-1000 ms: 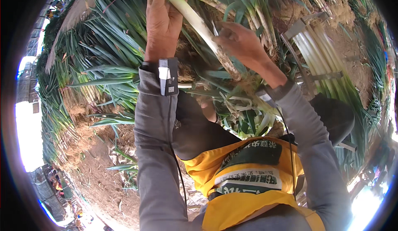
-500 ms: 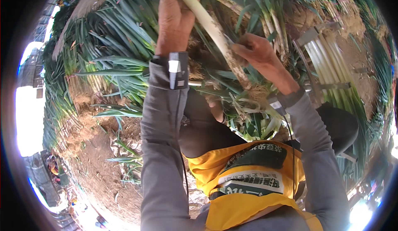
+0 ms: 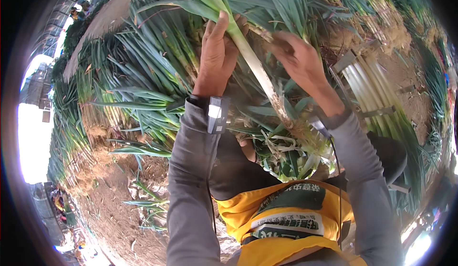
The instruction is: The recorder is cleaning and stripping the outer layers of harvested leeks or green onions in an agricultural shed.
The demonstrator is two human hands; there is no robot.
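My left hand (image 3: 219, 51) is closed round a long leek (image 3: 257, 64) where its white stalk turns into green leaves. The leek slants down to the right, its soil-stained root end hanging lowest and its leaves spreading upward past the hand. To the right of the stalk is my right hand (image 3: 298, 60), its fingers curled and smeared by motion. Whether those fingers hold anything cannot be made out. Below the root end lie leek trimmings (image 3: 291, 158), green and pale strips in a pile before my lap.
Many unpeeled leeks (image 3: 138, 70) lie heaped on the left, roots toward me. At the right, a metal rack (image 3: 346, 60) holds a row of clean white-stalked leeks (image 3: 369, 87). More rooted leeks (image 3: 391, 22) stand behind it. Bare soil (image 3: 119, 208) shows at lower left.
My left hand has come lower and a little right with the leek, so more of its leaves show. My right hand has left the lower stalk and moved up beside it.
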